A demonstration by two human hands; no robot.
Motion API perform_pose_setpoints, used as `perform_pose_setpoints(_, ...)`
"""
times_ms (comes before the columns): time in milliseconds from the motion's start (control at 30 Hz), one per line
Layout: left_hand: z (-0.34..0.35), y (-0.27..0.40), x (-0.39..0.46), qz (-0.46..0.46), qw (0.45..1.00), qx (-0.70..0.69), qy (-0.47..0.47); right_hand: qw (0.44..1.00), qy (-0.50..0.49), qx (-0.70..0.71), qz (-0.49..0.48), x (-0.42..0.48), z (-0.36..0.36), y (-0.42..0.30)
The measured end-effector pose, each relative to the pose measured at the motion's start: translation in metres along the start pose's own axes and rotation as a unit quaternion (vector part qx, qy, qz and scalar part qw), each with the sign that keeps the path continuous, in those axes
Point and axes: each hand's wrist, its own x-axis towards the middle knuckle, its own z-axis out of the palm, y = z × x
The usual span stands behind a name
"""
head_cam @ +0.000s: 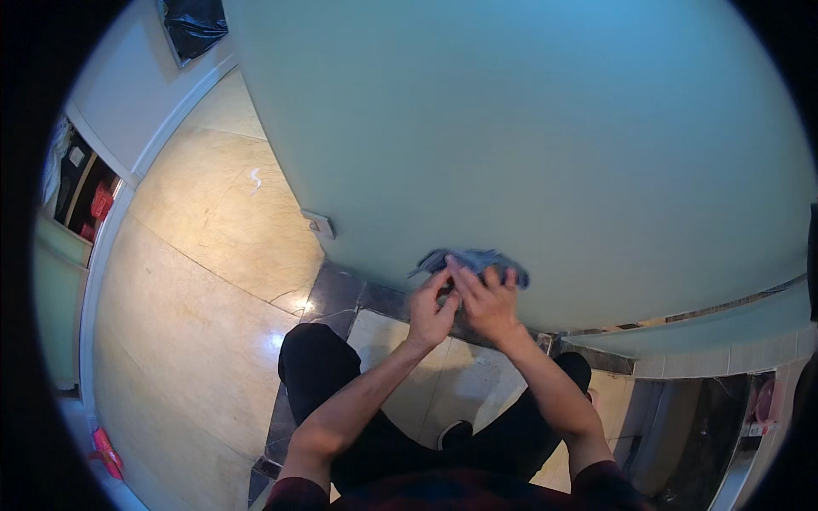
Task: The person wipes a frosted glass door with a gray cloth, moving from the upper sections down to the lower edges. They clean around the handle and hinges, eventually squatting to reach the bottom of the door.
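Observation:
Before me stands a large frosted glass panel point(511, 147), with a small metal fitting point(319, 224) at its lower left edge. A crumpled grey-blue cloth point(479, 260) lies against the lower part of the glass. My right hand point(489, 300) presses on the cloth with its fingers spread. Close beside it, my left hand point(432, 313) has its fingertips near the cloth's left side and the right hand's fingers; whether it grips any cloth cannot be told. Both hands are slightly blurred.
Beige tiled floor point(185, 281) extends to the left, with a white scrap point(255, 181) on it. A dark stone strip point(332, 287) runs under the glass. Open shelves point(83, 185) stand far left, and a pink-red object point(107, 453) lies lower left. A black plastic bag point(195, 29) is at upper left.

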Motion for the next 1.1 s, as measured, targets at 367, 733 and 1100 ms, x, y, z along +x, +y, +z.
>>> perform_pose_setpoints(367, -0.015, -0.036, 0.003, -0.155, 0.967, -0.091, 0.183, 0.974, -0.146, 0.175, -0.003, 0.027, 0.029, -0.041)
perform_pose_setpoints(733, -0.035, 0.029, 0.017, -0.007, 0.954, -0.285, 0.091, 0.994, 0.096, -0.001, 0.045, 0.073, -0.03, -0.009)
perform_pose_setpoints(1100, -0.056, -0.003, 0.007, -0.286, 0.822, -0.366, 0.329, 0.996, -0.032, 0.063, -0.046, 0.108, 0.017, -0.059)
